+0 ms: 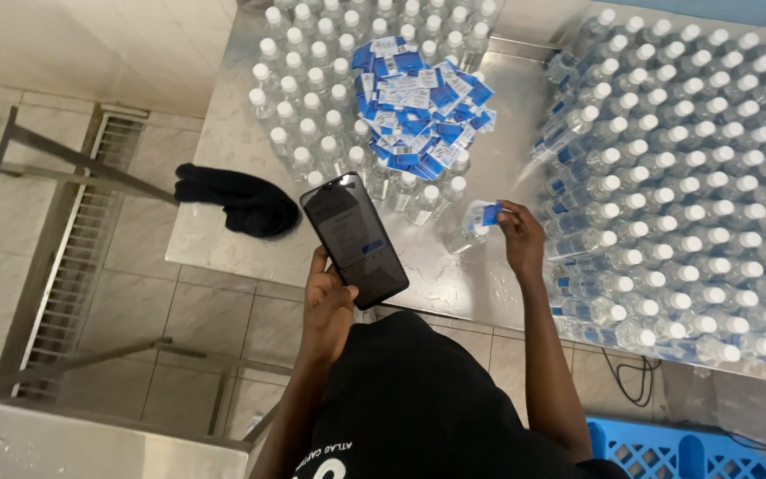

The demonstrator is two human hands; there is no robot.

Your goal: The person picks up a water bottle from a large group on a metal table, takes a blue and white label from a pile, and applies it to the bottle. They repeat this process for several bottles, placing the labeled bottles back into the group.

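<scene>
My left hand (328, 297) holds a black smartphone (354, 239) tilted over the near edge of a steel table (223, 222); its screen is lit. My right hand (521, 238) pinches a small blue and white label (490, 214) against a clear plastic bottle (470, 232) with a white cap, which leans on the table. A heap of blue and white labels (420, 102) lies on top of standing bottles (312, 98) at the far side.
Many labelled bottles (693, 177) lie packed in rows on the right of the table. A black cloth (241, 200) lies on the table's left part. A steel frame (73, 160) and floor drain are at left, a blue crate (667, 452) at bottom right.
</scene>
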